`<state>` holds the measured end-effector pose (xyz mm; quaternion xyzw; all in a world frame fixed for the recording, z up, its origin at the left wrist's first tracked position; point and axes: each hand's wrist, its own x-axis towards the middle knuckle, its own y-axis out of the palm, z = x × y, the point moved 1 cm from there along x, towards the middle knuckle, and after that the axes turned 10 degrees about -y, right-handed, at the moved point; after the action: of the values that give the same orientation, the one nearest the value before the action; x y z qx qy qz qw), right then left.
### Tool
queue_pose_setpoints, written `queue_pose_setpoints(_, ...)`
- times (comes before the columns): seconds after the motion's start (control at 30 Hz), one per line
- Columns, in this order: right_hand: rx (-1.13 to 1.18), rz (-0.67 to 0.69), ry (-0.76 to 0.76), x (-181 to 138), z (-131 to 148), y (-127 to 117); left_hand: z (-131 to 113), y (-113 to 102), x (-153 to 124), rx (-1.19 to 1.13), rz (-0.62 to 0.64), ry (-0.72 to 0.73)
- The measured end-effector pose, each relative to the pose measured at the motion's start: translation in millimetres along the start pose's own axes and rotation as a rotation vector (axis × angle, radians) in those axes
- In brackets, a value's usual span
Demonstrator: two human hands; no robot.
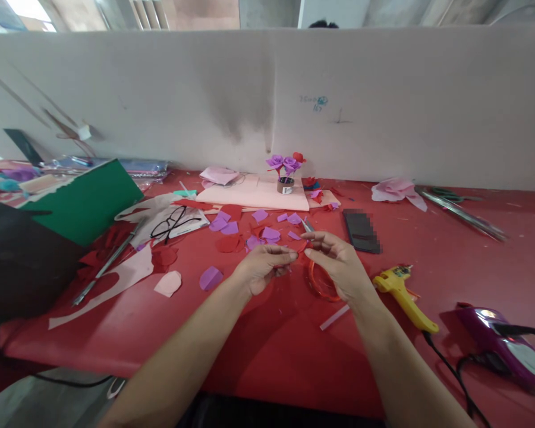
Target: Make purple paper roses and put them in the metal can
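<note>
My left hand (267, 266) is closed in a pinch above the middle of the red table. Close beside it, my right hand (336, 258) pinches too, and a small red paper piece (301, 247) spans the fingertips of both. Beneath my right hand lie scissors with an orange-red handle (314, 279), partly covered by it. Purple paper petals (271, 234) and red paper petals (228, 243) are scattered just beyond my hands. Farther back, purple and red paper flowers (285, 163) stand in a small brown pot (286, 185) on pale pink sheets (245, 195).
Right of my hands are a phone (361, 230), a yellow glue gun (403, 297), its cord and a purple device (502, 345). A glue stick (334, 317) lies nearer. On the left are glasses (172, 224), a green board (87, 205) and a dark object (27, 261). A white partition (160, 101) stands behind.
</note>
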<state>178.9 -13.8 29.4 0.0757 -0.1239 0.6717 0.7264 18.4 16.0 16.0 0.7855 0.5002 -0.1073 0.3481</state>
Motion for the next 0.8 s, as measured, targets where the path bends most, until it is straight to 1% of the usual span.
queue_pose_setpoints(0.33,-0.003,0.007,-0.005,-0.8,-0.1,0.1,2.1,-2.6,2.7,0.012,-0.010,-0.021)
queue_pose_setpoints(0.6,0.018,0.012,-0.004,-0.6,2.7,1.5,-0.2,1.6,-1.8,-0.005,0.009,-0.014)
queue_pose_setpoints(0.8,0.011,0.016,0.002,-1.3,3.6,2.8,3.5,-0.2,2.7,-0.015,-0.001,-0.024)
